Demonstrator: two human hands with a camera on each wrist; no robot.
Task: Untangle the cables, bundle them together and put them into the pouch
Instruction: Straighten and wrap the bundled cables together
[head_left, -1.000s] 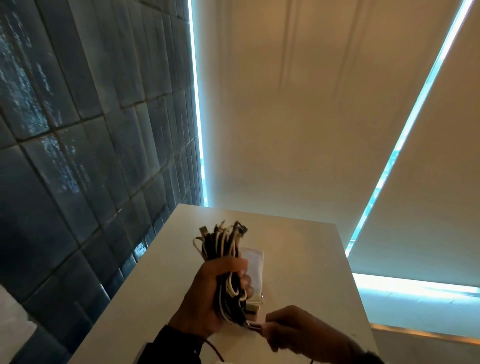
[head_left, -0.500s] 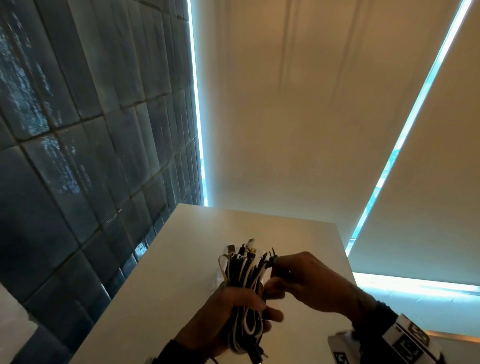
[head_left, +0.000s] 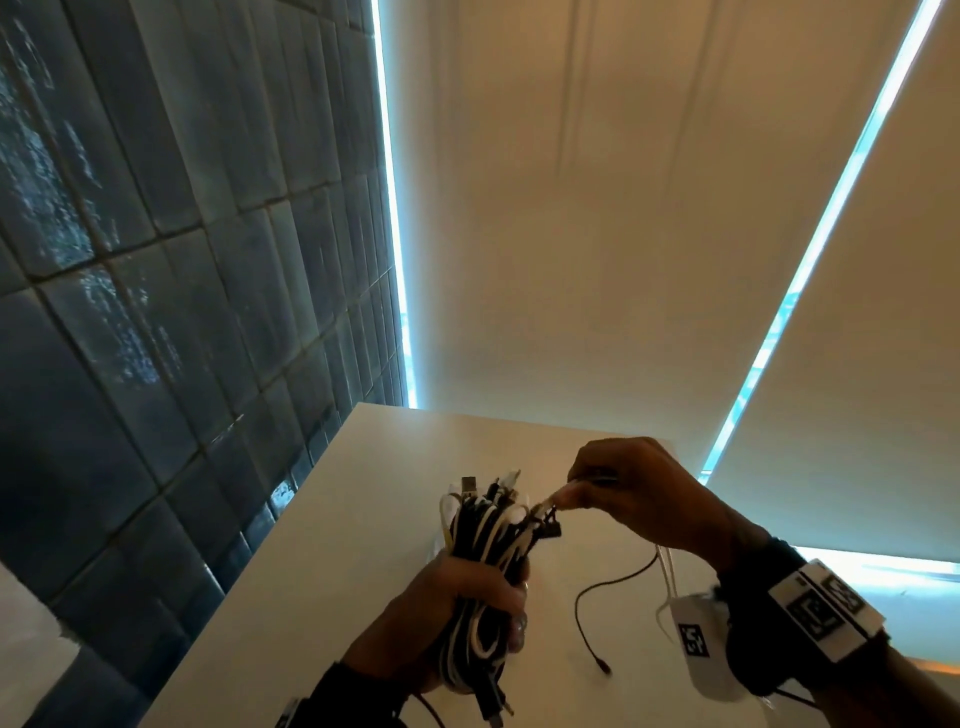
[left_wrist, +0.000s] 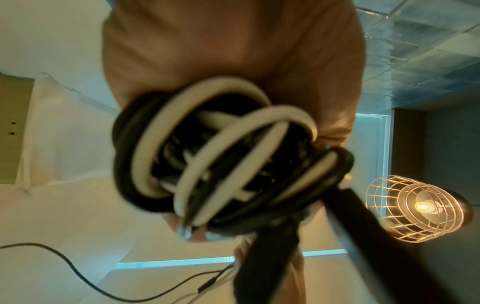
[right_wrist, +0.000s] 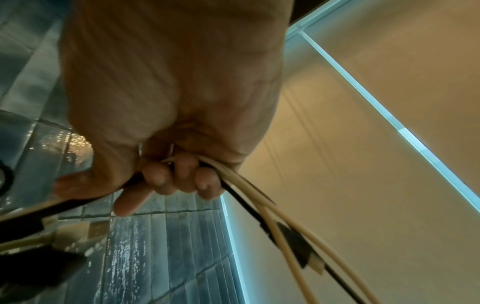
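My left hand (head_left: 483, 592) grips an upright bundle of black and white cables (head_left: 488, 525) round its middle, above the white table (head_left: 311, 571). In the left wrist view the looped cables (left_wrist: 207, 148) fill the fist, blurred. My right hand (head_left: 597, 483) is just right of the bundle's top and pinches a few loose strands there. In the right wrist view its fingers (right_wrist: 182, 176) curl round white and black strands (right_wrist: 272, 214). A thin black cable (head_left: 587, 618) and white strands (head_left: 667, 566) trail down from it to the table. A translucent sheet, perhaps the pouch (left_wrist: 59, 127), lies behind the bundle.
A dark tiled wall (head_left: 156, 312) runs along the table's left edge. Beige roller blinds (head_left: 623, 208) hang behind the far edge. A lit wire-cage lamp (left_wrist: 415, 207) shows in the left wrist view. Bare tabletop lies left of the bundle.
My right hand rose from the bundle's lower end to its top and drew some strands out to the right. The left hand sank slightly with the bundle; loose cable now trails on the table.
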